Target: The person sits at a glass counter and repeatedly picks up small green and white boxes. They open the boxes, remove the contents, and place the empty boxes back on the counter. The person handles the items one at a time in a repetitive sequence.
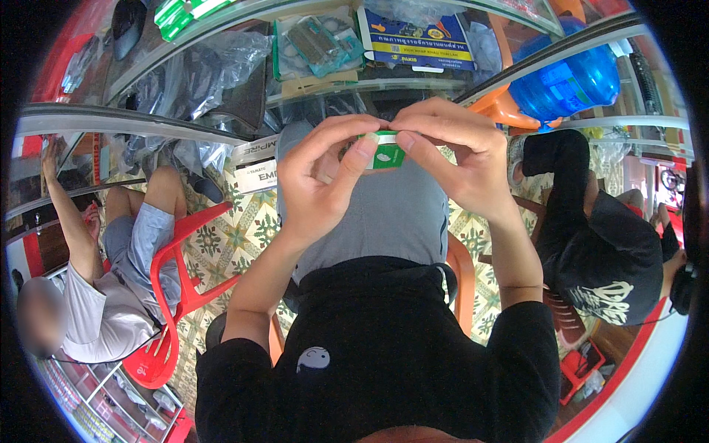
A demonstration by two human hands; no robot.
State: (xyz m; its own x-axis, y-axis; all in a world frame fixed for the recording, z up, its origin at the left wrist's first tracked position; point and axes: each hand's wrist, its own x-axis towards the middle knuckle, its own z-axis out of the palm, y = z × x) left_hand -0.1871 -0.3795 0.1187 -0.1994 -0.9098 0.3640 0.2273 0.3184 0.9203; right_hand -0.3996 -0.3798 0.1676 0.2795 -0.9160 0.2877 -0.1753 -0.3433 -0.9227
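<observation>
Between my two hands, above my lap, is a small green-and-white box. My left hand pinches its left end, the thumb against the near face and the fingers curled over the top. From the other side my right hand grips the right end, its thumb along the upper edge. The fingertips of both hands almost meet at the top of the box. Its far side and whatever may be inside are hidden by my fingers.
Ahead is a glass display case holding a green box with a plastic-wrapped part and a blue-and-yellow box. A big blue water bottle lies right. One person sits left on a red chair; another sits right.
</observation>
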